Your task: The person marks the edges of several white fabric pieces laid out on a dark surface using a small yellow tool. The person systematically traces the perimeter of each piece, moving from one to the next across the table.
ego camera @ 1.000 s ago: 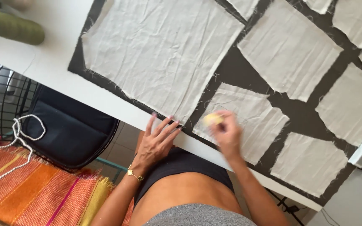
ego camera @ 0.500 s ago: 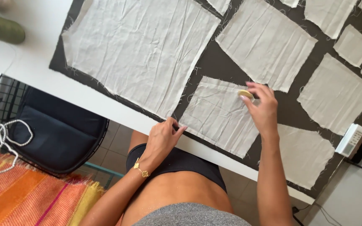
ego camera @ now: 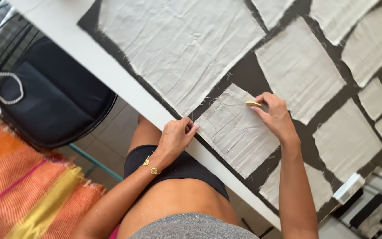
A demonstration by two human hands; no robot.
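Fabric piece: the pale, creased cloth panel [ego camera: 237, 130] I work on lies flat at the centre of the frame, on the dark underlayer near the table's front edge.
Dark underlayer: black cloth [ego camera: 244, 73] runs from upper left to lower right and shows as strips between the pale pieces.
Table: white top [ego camera: 89, 57], its edge crossing the frame on a diagonal.
Other pieces: a big panel [ego camera: 177, 40] at upper centre and smaller ones toward the right, all lying apart.
Left hand: my left hand [ego camera: 175, 137], lower centre, presses curled fingertips on the panel's lower left corner; it pins, it does not grasp.
Right hand: my right hand [ego camera: 275, 117] pinches a small yellowish marking chalk [ego camera: 253, 104] at the panel's upper right corner.
Handling: I judge the panel light, limp and frayed at the edges, so it would slide or bunch under a stroke; best held by flat pressure near the edge.
Chalk handling: I judge it hard, brittle and small, best gripped by its flat sides.
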